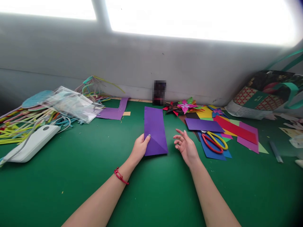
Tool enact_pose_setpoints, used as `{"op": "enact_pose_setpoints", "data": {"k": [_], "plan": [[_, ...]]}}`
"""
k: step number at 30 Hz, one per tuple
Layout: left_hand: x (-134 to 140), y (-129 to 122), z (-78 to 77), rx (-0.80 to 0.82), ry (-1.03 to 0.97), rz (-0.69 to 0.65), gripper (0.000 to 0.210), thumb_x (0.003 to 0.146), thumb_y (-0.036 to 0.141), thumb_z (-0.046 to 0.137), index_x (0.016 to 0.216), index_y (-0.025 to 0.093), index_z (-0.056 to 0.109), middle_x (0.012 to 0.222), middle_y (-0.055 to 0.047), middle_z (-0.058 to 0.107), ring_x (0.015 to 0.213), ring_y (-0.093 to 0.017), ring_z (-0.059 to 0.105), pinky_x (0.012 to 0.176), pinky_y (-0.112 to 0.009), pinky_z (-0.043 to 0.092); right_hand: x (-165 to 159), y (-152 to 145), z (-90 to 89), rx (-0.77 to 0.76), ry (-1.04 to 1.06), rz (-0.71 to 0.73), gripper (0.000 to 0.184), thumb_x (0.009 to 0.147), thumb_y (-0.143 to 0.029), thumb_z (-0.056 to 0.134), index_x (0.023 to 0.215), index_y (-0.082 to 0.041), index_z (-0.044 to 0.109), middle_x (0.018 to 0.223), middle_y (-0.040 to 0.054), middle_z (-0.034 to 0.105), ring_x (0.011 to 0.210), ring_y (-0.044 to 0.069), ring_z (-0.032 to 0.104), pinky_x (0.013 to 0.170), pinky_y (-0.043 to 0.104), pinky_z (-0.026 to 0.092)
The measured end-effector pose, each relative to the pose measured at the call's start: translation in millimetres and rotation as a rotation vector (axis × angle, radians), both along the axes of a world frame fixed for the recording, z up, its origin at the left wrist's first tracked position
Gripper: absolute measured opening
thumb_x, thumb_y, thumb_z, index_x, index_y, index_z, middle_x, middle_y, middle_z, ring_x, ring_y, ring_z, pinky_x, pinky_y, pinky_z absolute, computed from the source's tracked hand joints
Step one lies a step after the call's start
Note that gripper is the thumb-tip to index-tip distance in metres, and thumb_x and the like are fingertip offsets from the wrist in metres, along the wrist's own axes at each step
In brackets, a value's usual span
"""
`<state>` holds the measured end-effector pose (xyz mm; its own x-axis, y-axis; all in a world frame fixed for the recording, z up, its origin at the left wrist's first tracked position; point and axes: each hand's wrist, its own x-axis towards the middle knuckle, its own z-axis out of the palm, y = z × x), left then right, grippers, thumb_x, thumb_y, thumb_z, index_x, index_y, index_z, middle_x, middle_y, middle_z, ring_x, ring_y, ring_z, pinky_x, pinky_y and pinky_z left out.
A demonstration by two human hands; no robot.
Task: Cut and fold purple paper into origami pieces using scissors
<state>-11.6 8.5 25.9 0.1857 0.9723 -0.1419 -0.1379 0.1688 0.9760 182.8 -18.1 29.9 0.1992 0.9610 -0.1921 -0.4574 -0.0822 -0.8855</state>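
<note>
A folded sheet of purple paper (155, 126) stands out long and narrow in the middle, with a slanting crease across its lower part. My left hand (140, 147) grips its left edge, thumb on top and the other fingers hidden underneath. To the right of the paper, my right hand (186, 146) hovers apart from it, fingers loosely curled and spread, with nothing in them. Close by on the right lie scissors (216, 143) with red and yellow handles, resting on blue paper (208, 153).
Coloured paper strips, including a red one (236, 128), and folded paper stars (187, 106) lie at right. Pipe cleaners (28, 121), a clear plastic bag (73, 104) and a white corded device (33, 143) are left. A patterned bag (260, 97) stands far right on the green table (151, 195).
</note>
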Motion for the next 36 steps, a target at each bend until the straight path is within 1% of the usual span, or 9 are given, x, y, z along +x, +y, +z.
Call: {"op": "enact_pose_setpoints", "data": {"k": [5, 8, 10, 12, 16, 18, 24, 29, 36], "plan": [[2, -6, 4.5, -0.021, -0.03, -0.078, 0.038, 0.078, 0.047, 0.049, 0.087, 0.012, 0.062, 0.082, -0.006, 0.066, 0.074, -0.018, 0.059, 0.071, -0.028, 0.046, 2, -18, 28.2, 0.057, 0.142, 0.475, 0.044, 0.085, -0.046, 0.038, 0.114, -0.018, 0.056, 0.114, 0.0102, 0.059, 0.103, 0.019, 0.055, 0.07, 0.026, 0.049], [3, -9, 6.2, -0.017, -0.024, -0.112, 0.036, 0.077, 0.047, 0.05, 0.082, 0.013, 0.062, 0.079, -0.005, 0.066, 0.071, -0.017, 0.058, 0.068, -0.027, 0.046, -12, -32, 40.4, 0.033, 0.085, 0.982, 0.052, 0.077, -0.049, 0.048, 0.114, -0.012, 0.056, 0.114, 0.0174, 0.058, 0.103, 0.026, 0.056, 0.076, 0.035, 0.047], [3, -9, 5.7, -0.012, -0.019, -0.13, 0.037, 0.077, 0.047, 0.051, 0.082, 0.012, 0.062, 0.079, -0.005, 0.066, 0.071, -0.017, 0.058, 0.066, -0.027, 0.046, -19, -33, 40.0, -0.018, 0.069, 1.12, 0.052, 0.076, -0.049, 0.051, 0.113, -0.012, 0.057, 0.11, 0.0192, 0.06, 0.099, 0.029, 0.058, 0.075, 0.04, 0.047], [2, -8, 4.3, -0.019, -0.013, -0.143, 0.037, 0.076, 0.048, 0.052, 0.081, 0.012, 0.062, 0.075, -0.004, 0.065, 0.066, -0.016, 0.057, 0.062, -0.026, 0.045, -17, -26, 31.1, 0.017, 0.067, 0.839, 0.04, 0.078, -0.043, 0.051, 0.107, -0.017, 0.059, 0.109, 0.015, 0.061, 0.101, 0.026, 0.057, 0.074, 0.041, 0.048], [2, -6, 1.6, -0.037, 0.009, -0.119, 0.036, 0.075, 0.048, 0.052, 0.074, 0.013, 0.062, 0.066, -0.001, 0.062, 0.057, -0.013, 0.053, 0.055, -0.023, 0.041, 17, -3, 2.2, 0.125, 0.094, -0.271, 0.02, 0.081, -0.029, 0.047, 0.097, -0.027, 0.06, 0.111, 0.0022, 0.059, 0.108, 0.015, 0.052, 0.088, 0.035, 0.045], [2, -6, 1.0, -0.036, 0.001, -0.11, 0.035, 0.076, 0.047, 0.052, 0.073, 0.014, 0.062, 0.066, -0.001, 0.061, 0.057, -0.013, 0.053, 0.056, -0.023, 0.04, 37, 2, -6.9, 0.103, 0.202, -0.455, 0.021, 0.081, -0.027, 0.046, 0.096, -0.028, 0.059, 0.115, 0.0011, 0.056, 0.112, 0.013, 0.048, 0.092, 0.033, 0.043], [2, -5, 1.3, -0.07, -0.06, -0.093, 0.031, 0.076, 0.043, 0.054, 0.079, 0.014, 0.064, 0.074, -0.002, 0.065, 0.065, -0.014, 0.056, 0.063, -0.024, 0.042, 43, -4, -4.0, 0.154, 0.307, -0.341, 0.026, 0.08, -0.026, 0.047, 0.104, -0.026, 0.057, 0.122, 0.0022, 0.051, 0.115, 0.015, 0.047, 0.094, 0.034, 0.042], [-1, -4, 1.0, -0.142, -0.165, -0.05, 0.029, 0.075, 0.041, 0.056, 0.087, 0.016, 0.064, 0.084, -0.003, 0.066, 0.075, -0.016, 0.059, 0.069, -0.025, 0.044, 22, 1, 0.9, 0.164, 0.074, -0.206, 0.026, 0.081, -0.033, 0.049, 0.106, -0.028, 0.057, 0.127, 0.0002, 0.048, 0.107, 0.018, 0.053, 0.084, 0.033, 0.047], [-1, -4, 2.2, -0.126, -0.182, -0.064, 0.035, 0.078, 0.044, 0.051, 0.095, 0.015, 0.061, 0.095, -0.006, 0.066, 0.084, -0.02, 0.06, 0.076, -0.029, 0.045, -12, -14, 9.4, -0.029, -0.144, 0.542, 0.04, 0.082, -0.047, 0.046, 0.103, -0.015, 0.058, 0.081, 0.0055, 0.067, 0.068, 0.018, 0.064, 0.067, 0.033, 0.05]]}}
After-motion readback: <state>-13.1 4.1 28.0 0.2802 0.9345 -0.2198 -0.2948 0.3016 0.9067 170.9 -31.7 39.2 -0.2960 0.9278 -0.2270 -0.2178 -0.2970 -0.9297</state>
